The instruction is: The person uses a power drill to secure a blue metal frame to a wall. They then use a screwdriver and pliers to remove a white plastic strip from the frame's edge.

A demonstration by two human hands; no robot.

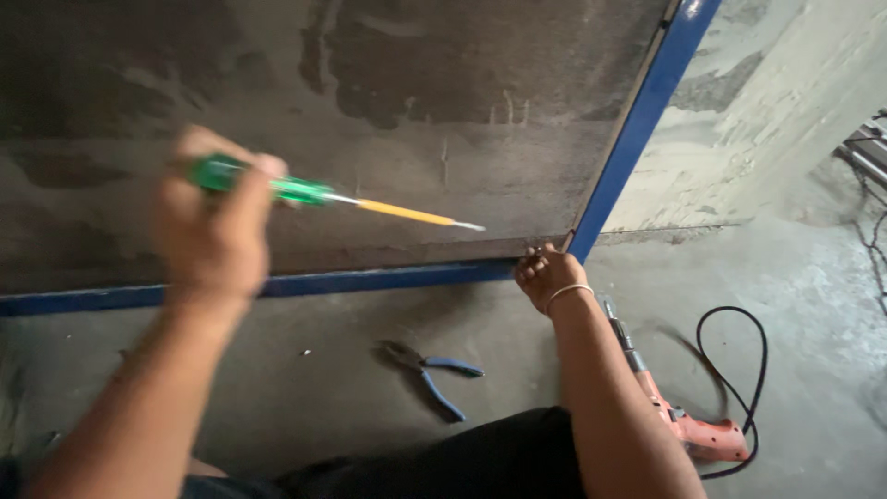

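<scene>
While my left hand [211,226] is closed in a fist around the green handle of a screwdriver [323,194], its yellow-sleeved shaft points right, the bare tip hovering just short of the lower right corner of the dark panel [370,111]. The tool is blurred, so I cannot tell exactly how close the tip is to the surface. My right hand [547,275], a thin bangle [568,293] on the wrist, sits right at that corner where the bottom and right rails of the blue frame [637,120] meet, fingers curled narrow and pinched against the edge; whether they hold a small fastener I cannot tell.

On the concrete floor [323,388], blue-handled pliers [434,374] lie below the bottom rail, well apart from both hands. An orange corded drill [688,425] lies just beside my right forearm, its black cable [739,342] looping behind it.

I judge the step is best done by keeping the right fingers steady at the corner joint, bringing the tip in squarely, and seating it fully before any turning, so it doesn't skate off toward the fingers.
</scene>
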